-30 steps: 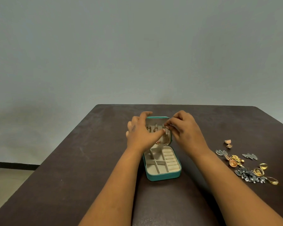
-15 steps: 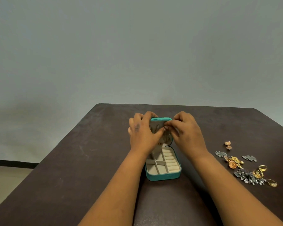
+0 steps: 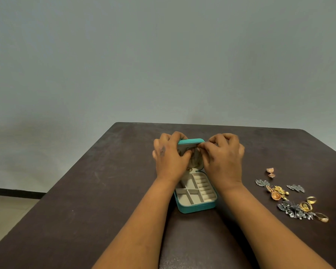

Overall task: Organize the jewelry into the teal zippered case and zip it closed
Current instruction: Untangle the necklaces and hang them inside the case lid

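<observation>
My left hand [image 3: 169, 158] gripped the raised lid [image 3: 191, 141] of the teal case [image 3: 196, 207], fingers curled over its top left corner and thumb reaching across the inner face. The case sat open in the middle of the dark table [image 3: 85, 191], its lid upright, its cream compartments [image 3: 190, 197] and ring rolls [image 3: 204, 187] facing me. A small gold piece [image 3: 190, 169] hung low on the lid's inside. My right hand [image 3: 224, 160] met the lid's upper right edge, fingertips bunched narrow as if pinching; what they held, I couldn't tell. Well off to the right lay loose jewelry [image 3: 291, 197]: a rose-gold earring [image 3: 270, 172], silver leaf pieces, gold earrings and gold rings [image 3: 310, 200].
</observation>
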